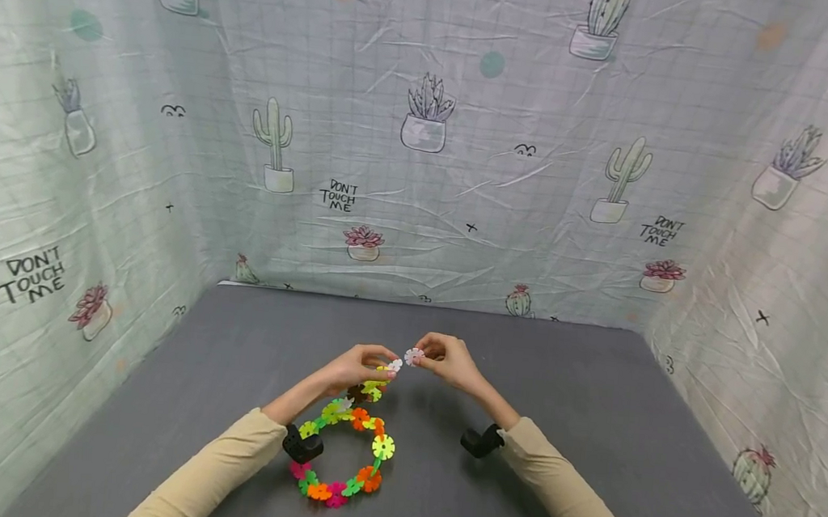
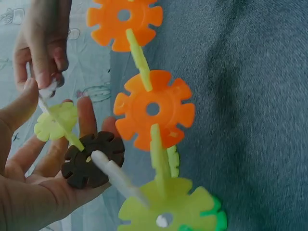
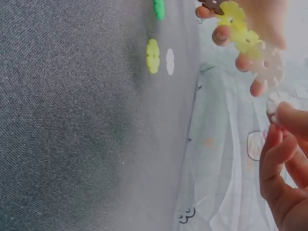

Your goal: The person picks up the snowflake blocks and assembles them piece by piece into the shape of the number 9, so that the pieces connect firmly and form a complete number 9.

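Note:
My left hand [image 1: 361,370] pinches the white end disc [image 1: 395,365] of a chain of notched plastic snowflake discs. Behind it run yellow discs [image 2: 57,120] and a brown disc [image 2: 93,160], which lies across the left fingers. The chain joins a ring of orange, green, pink and yellow discs, its lower part near the left wrist, with an orange disc [image 2: 154,109] large in the left wrist view. My right hand [image 1: 449,363] pinches a single white disc [image 3: 277,102] between thumb and fingertips. The two white discs face each other across a small gap.
A grey cloth-covered table [image 1: 557,383] lies under both hands. Behind and beside it hangs a pale curtain [image 1: 461,213] printed with cacti. Black camera mounts [image 1: 481,441] sit at the wrists. In the right wrist view, a yellow disc [image 3: 152,56] shows edge-on.

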A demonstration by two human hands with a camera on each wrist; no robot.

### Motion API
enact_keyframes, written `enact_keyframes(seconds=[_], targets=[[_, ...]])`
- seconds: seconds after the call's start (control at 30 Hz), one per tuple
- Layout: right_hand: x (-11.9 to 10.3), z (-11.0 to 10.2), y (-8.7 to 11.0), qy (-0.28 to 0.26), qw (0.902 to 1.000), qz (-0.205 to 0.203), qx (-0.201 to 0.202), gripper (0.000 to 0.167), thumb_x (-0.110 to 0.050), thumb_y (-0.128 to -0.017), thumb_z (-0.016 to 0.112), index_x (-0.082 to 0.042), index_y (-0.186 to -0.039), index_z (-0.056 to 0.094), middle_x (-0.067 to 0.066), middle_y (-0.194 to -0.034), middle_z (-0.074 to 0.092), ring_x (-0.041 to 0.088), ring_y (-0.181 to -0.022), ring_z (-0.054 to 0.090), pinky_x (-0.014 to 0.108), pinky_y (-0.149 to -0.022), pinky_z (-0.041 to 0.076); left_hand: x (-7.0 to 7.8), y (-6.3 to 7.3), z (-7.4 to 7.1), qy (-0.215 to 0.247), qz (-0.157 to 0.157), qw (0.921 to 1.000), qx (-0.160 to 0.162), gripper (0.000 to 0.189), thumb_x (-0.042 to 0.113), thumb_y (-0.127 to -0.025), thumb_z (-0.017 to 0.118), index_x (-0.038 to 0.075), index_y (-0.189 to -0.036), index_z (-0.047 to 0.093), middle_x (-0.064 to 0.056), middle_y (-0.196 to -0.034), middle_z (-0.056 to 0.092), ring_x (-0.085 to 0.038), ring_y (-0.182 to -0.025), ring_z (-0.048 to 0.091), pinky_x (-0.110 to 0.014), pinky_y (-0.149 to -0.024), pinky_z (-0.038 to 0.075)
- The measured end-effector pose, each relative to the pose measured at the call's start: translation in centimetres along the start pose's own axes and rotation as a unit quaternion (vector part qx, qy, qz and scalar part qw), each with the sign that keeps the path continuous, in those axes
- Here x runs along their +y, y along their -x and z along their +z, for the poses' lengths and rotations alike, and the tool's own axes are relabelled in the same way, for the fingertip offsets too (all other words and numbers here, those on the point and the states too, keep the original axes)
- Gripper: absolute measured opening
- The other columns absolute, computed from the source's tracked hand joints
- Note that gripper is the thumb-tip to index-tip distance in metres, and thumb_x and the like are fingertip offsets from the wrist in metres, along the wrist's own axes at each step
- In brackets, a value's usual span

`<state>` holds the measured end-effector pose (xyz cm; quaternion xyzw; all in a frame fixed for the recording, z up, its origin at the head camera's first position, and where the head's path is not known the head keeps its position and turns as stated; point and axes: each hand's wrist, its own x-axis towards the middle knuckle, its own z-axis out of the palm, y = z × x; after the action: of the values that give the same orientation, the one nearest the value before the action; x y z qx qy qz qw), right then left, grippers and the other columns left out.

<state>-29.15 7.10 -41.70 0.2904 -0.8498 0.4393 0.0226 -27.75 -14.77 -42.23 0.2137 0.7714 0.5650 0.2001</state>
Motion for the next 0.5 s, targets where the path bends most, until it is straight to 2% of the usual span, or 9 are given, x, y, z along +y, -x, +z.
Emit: enact_keyframes(seconds=[0.1,0.27,0.33,0.4,0.5], targets=[[-0.1,-0.2,-0.1,0.006,1.0000,-0.001,-0.007,0.016,-0.019,-0.084,0.062,-0.008,-0.093,0.066,0.010,-0.083,0.068,0.007,-0.065,0.059,0.020,-0.051,0.045,-0.1,-0.2,0.4,-0.002,0.005,0.9999,0.015,0.043,0.016,-0.083,0.063,-0.002,-0.120,0.051,-0.024,-0.120,0.052,-0.035,-0.097,0.059,-0.039,-0.079,0.052],[0.1,-0.2,-0.2,0.006,0.9997,-0.007,-0.021,0.021,-0.017,-0.085,0.059,-0.005,-0.101,0.067,0.011,-0.087,0.069,0.006,-0.057,0.056,0.026,-0.045,0.048,-0.3,-0.6,0.7,-0.018,0.011,0.9990,0.039,0.040,0.009,-0.080,0.065,-0.005,-0.117,0.055,-0.025,-0.107,0.061,-0.021,-0.085,0.064,-0.042,-0.080,0.052],[0.1,-0.2,-0.2,0.005,0.9996,-0.018,-0.022,0.023,-0.016,-0.085,0.059,-0.005,-0.104,0.066,0.012,-0.088,0.069,0.004,-0.055,0.054,0.025,-0.044,0.048,-0.3,-0.7,0.8,-0.022,0.018,0.9986,0.044,0.039,0.007,-0.080,0.064,-0.007,-0.116,0.055,-0.026,-0.103,0.062,-0.022,-0.084,0.065,-0.044,-0.080,0.051],[-0.7,-0.4,0.0,0.001,0.9996,-0.023,-0.018,0.024,-0.011,-0.085,0.058,-0.003,-0.107,0.064,0.015,-0.086,0.068,0.006,-0.053,0.055,0.026,-0.043,0.049,-0.3,-0.7,0.9,-0.021,0.022,0.9982,0.051,0.037,0.005,-0.081,0.063,-0.008,-0.115,0.055,-0.027,-0.103,0.062,-0.026,-0.084,0.065,-0.045,-0.080,0.051],[-1.1,-0.3,0.1,-0.006,0.9996,-0.027,-0.003,0.020,-0.010,-0.084,0.059,-0.004,-0.103,0.064,0.015,-0.081,0.067,0.007,-0.055,0.057,0.025,-0.042,0.048,0.2,-0.5,1.1,-0.023,0.025,0.9975,0.062,0.035,0.002,-0.081,0.062,-0.010,-0.113,0.056,-0.030,-0.104,0.060,-0.029,-0.083,0.065,-0.043,-0.077,0.052]])
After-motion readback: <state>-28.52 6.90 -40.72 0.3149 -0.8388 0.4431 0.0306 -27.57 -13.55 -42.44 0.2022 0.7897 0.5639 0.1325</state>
